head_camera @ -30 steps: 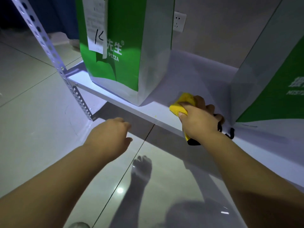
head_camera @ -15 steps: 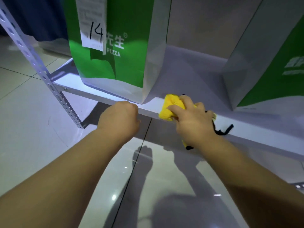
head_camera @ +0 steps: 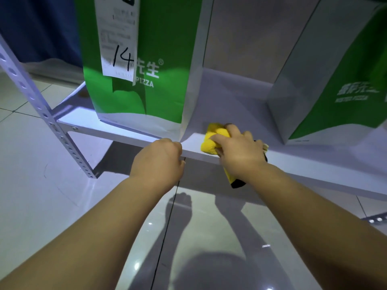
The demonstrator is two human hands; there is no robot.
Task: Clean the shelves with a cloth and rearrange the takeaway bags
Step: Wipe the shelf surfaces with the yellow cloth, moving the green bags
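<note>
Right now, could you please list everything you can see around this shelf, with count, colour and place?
takeaway bags: two, green and white, standing on the shelf; left one bears a receipt marked 14, right one cut off by the frame
receipt: one, white, on the left bag
shelf: one, white board
upright post: one, perforated metal, left end of shelf
cloth: one, yellow, black edge, on shelf between bags
floor: glossy pale tiles
left hand: closed, at shelf front edge
right hand: pressing the cloth

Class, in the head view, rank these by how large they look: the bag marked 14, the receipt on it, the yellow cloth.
Largest to smallest:
1. bag marked 14
2. receipt
3. yellow cloth, partly hidden under the right hand
</note>
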